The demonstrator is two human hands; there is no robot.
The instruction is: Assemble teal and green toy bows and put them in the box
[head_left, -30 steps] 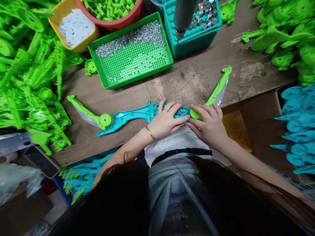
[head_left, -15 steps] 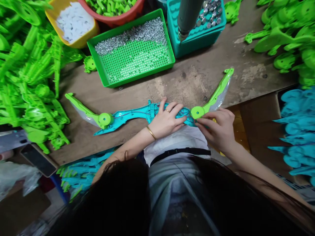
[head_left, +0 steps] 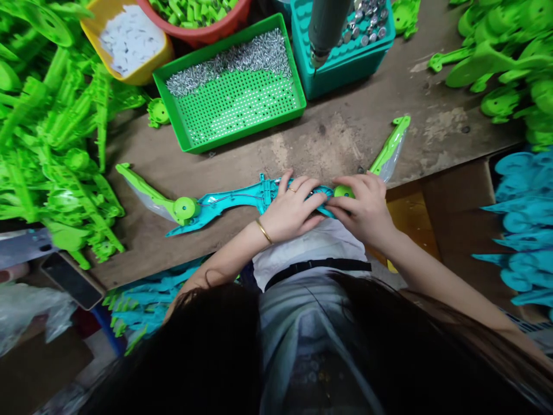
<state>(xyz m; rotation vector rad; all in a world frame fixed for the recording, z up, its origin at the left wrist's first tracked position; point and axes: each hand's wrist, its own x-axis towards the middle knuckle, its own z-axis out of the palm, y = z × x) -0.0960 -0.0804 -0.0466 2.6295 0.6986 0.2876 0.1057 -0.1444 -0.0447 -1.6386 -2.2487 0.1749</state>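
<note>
A toy bow half (head_left: 231,197) lies across the wooden table, its blue body open upward with thin wires inside. Green limbs with clear strips join it at both ends: the left limb (head_left: 149,193) shows fully, while the right limb (head_left: 391,150) is partly covered. My left hand (head_left: 294,210) lies over the middle of the blue body and grips it, fingers curled over it. Closed at the right end of the body is my right hand (head_left: 363,207), fingertips together beside the green disc (head_left: 343,191). Whatever is between those fingertips is hidden.
Behind the bow stand a green tray (head_left: 242,109) of screws, a teal basket (head_left: 345,78) with metal pieces, a yellow bin (head_left: 114,63) and a red bowl (head_left: 203,34). A hanging screwdriver (head_left: 326,29) points down. Green parts (head_left: 64,144) pile left; blue parts (head_left: 522,230) lie right.
My right hand has moved left and slightly up, from the disc's lower edge to over the disc and the blue body. My left hand stays nearly in place on the bow.
</note>
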